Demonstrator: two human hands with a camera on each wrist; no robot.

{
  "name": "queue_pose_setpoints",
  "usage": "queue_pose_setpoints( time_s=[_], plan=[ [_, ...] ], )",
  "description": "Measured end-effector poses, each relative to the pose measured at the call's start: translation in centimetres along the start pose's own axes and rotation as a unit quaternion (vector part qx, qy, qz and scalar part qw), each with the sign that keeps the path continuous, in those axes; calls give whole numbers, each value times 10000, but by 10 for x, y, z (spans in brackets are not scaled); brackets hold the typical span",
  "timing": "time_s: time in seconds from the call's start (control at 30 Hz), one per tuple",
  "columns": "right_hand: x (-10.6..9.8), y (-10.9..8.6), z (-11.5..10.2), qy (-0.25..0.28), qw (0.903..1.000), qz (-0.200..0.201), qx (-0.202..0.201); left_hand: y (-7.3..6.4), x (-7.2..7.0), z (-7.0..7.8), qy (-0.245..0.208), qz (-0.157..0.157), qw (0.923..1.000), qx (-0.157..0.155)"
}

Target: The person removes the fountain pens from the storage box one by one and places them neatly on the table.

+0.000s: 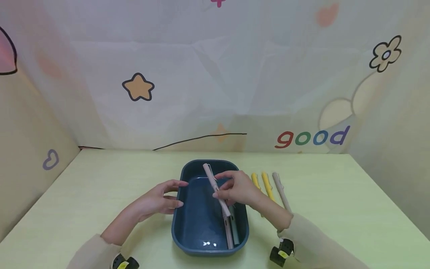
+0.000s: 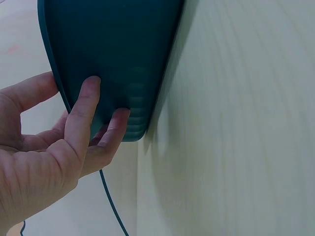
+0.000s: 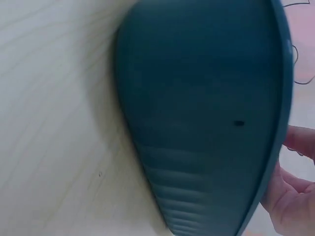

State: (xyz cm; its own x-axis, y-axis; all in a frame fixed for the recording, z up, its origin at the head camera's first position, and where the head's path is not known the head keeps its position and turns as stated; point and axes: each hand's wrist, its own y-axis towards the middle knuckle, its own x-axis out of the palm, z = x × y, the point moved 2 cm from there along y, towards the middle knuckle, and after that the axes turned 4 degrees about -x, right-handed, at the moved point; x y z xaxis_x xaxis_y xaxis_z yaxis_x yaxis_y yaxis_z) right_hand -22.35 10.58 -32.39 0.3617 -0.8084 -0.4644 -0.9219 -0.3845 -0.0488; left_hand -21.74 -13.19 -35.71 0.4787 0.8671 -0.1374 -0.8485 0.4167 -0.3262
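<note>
Slim pale-pink clip pen (image 1: 211,178) pinched in right grip (image 1: 240,188), slanted over glossy dark-blue rounded-rectangular tray (image 1: 198,209) with pinkish pen (image 1: 227,231) and grey-green pen (image 1: 234,228) lying inside, left grip (image 1: 162,198) apart, fingers loosely spread, touching tray's left wall, two yellow pens (image 1: 267,184) and grey pen (image 1: 281,189) on pale-yellow worktop (image 1: 336,209) right of tray.

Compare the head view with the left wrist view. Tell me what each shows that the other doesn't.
Only the head view: the right grip holding a pale pink pen, two pens inside the blue container, and two yellow pens and a gray pen on the table.

Only the left wrist view: ridges on the container's outer wall.

Both: the container, the left grip at its edge, and the table.
</note>
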Motion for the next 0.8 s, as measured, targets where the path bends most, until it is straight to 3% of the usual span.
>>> queue_pose_setpoints(
  time_s=[0.23, 0.8],
  plan=[
    [-17, -3, 3, 234, 9995, 222, -67, 3, 1, 1, -19, -126, 9998, 152],
    [-34, -9, 16, 87, 9986, 525, 20, -4, -2, -2, -83, -51, 9999, 45]
  ],
)
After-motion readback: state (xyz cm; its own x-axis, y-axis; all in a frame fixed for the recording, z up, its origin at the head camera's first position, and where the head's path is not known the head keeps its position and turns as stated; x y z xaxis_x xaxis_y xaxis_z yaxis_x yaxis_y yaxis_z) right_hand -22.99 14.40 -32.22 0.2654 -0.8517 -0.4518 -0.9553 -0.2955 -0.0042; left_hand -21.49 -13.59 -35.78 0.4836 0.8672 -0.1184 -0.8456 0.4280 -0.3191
